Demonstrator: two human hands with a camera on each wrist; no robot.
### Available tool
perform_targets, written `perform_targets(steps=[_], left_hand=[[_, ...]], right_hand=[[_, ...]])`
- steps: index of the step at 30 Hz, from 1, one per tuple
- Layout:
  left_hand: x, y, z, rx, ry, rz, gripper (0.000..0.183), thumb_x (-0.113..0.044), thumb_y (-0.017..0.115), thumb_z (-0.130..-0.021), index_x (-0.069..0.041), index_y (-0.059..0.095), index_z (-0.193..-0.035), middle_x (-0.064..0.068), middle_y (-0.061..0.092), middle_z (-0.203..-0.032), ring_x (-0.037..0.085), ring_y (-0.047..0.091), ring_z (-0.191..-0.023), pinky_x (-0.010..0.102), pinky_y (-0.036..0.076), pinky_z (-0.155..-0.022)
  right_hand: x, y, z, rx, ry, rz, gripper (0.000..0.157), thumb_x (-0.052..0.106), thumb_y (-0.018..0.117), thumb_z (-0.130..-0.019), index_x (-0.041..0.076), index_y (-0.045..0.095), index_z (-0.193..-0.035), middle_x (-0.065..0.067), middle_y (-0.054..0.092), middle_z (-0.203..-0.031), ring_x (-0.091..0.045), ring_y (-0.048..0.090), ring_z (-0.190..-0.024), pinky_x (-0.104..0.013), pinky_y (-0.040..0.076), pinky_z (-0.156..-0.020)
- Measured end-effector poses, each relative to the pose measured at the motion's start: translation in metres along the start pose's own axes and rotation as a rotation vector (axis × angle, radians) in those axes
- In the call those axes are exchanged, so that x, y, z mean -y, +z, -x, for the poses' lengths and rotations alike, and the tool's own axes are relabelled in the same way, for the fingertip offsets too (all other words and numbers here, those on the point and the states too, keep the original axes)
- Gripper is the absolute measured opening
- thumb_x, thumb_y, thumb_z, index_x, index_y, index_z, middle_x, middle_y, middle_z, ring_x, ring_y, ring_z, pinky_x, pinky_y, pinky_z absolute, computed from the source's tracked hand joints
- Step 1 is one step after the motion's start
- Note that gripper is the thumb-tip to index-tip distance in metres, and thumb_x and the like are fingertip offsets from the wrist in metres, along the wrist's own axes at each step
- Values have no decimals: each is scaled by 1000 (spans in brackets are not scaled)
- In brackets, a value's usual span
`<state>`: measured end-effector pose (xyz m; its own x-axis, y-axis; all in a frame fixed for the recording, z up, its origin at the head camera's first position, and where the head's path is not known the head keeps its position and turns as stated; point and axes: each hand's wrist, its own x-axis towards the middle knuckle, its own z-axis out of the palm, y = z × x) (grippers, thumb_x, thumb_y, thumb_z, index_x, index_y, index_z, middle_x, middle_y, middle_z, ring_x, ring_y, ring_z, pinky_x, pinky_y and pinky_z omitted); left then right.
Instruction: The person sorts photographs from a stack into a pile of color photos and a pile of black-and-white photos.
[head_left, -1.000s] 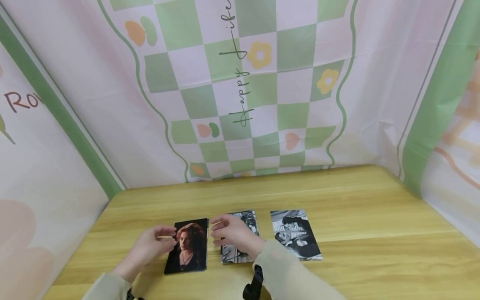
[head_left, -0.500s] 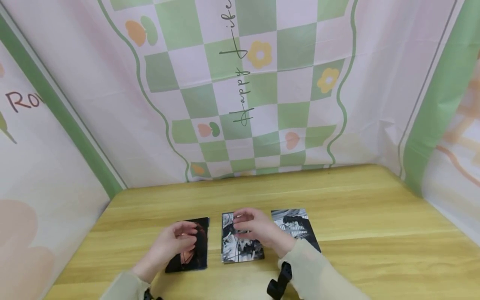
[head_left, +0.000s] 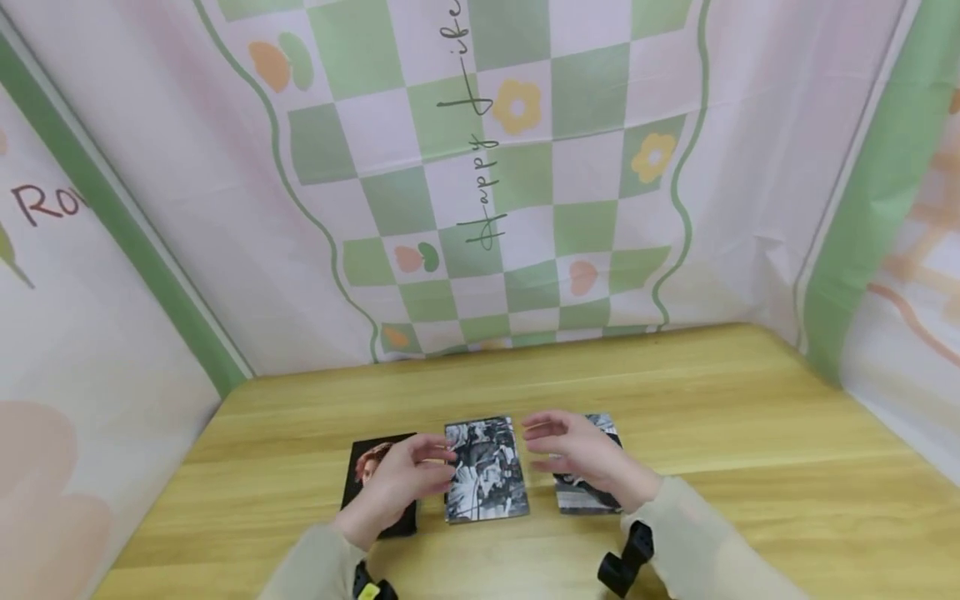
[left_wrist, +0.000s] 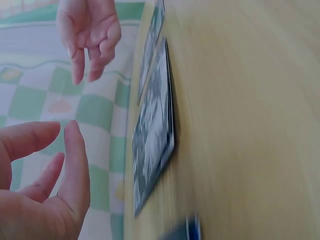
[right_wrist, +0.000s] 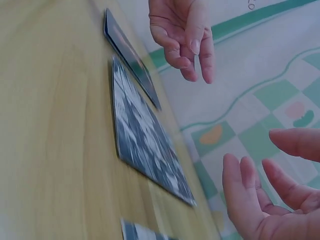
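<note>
Three stacks of photo cards lie side by side on the wooden table. My left hand (head_left: 405, 483) hovers over the left stack (head_left: 357, 477), a dark colour portrait it partly covers. Its fingertips point at the middle stack (head_left: 487, 475), topped by a black-and-white print; layered edges of this middle stack (left_wrist: 167, 120) show in the left wrist view. My right hand (head_left: 581, 454) hangs above the right stack (head_left: 585, 502), also black-and-white, hiding part of it. Both hands face each other with bent, parted fingers and nothing between them, as the right hand (right_wrist: 275, 200) shows.
The wooden table (head_left: 720, 433) carries the stacks near its middle. Behind it hangs a green-and-white checked cloth (head_left: 525, 192), with cloth walls (head_left: 90, 333) at either side. Each wrist wears a black camera mount (head_left: 626, 558).
Both hands have moved to the right: the left from the portrait's left edge to its right side, the right from over the middle stack to over the right one. The stacks look unmoved.
</note>
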<state>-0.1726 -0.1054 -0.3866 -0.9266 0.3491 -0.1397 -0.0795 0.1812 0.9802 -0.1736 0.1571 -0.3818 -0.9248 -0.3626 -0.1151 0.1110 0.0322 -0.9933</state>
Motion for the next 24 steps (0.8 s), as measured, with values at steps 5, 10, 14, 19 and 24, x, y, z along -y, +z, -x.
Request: perform_targets(steps=[5, 10, 14, 19, 24], left_hand=[[-2, 20, -11, 50, -6, 18, 47, 1, 61, -87, 9, 45, -131, 27, 54, -124, 21, 63, -94, 32, 58, -81], [-4, 38, -20, 85, -14, 62, 44, 2, 60, -88, 7, 47, -129, 24, 54, -123, 23, 62, -97, 34, 57, -83], [-8, 49, -26, 108, -23, 80, 41, 1, 59, -89, 7, 48, -128, 23, 55, -121, 26, 62, -99, 37, 57, -85], [-12, 60, -31, 141, -50, 67, 42, -2, 59, -90, 4, 48, -130, 22, 54, -122, 28, 61, -102, 39, 56, -86], [-14, 70, -35, 150, -81, 61, 46, -2, 60, -90, 2, 46, -133, 22, 54, -123, 32, 61, -104, 40, 57, -84]], right_hand=[[-1, -20, 6, -25, -9, 66, 52, 8, 57, -92, -16, 35, -133, -33, 44, -128, -29, 55, -111, -42, 53, -94], [-1, -41, 16, -51, 6, 97, 50, 3, 56, -91, -18, 34, -131, -29, 49, -123, -17, 58, -102, -38, 54, -91], [0, -56, 24, -73, 27, 109, 49, 0, 53, -90, -19, 32, -130, -28, 48, -123, -15, 58, -100, -41, 52, -95], [-1, -71, 30, -99, 74, 181, 51, 4, 54, -91, -17, 32, -132, -36, 38, -130, -29, 54, -110, -51, 45, -100], [-1, -80, 36, -134, 146, 273, 56, 12, 56, -91, -11, 32, -136, -42, 24, -140, -52, 38, -124, -58, 42, -100]])
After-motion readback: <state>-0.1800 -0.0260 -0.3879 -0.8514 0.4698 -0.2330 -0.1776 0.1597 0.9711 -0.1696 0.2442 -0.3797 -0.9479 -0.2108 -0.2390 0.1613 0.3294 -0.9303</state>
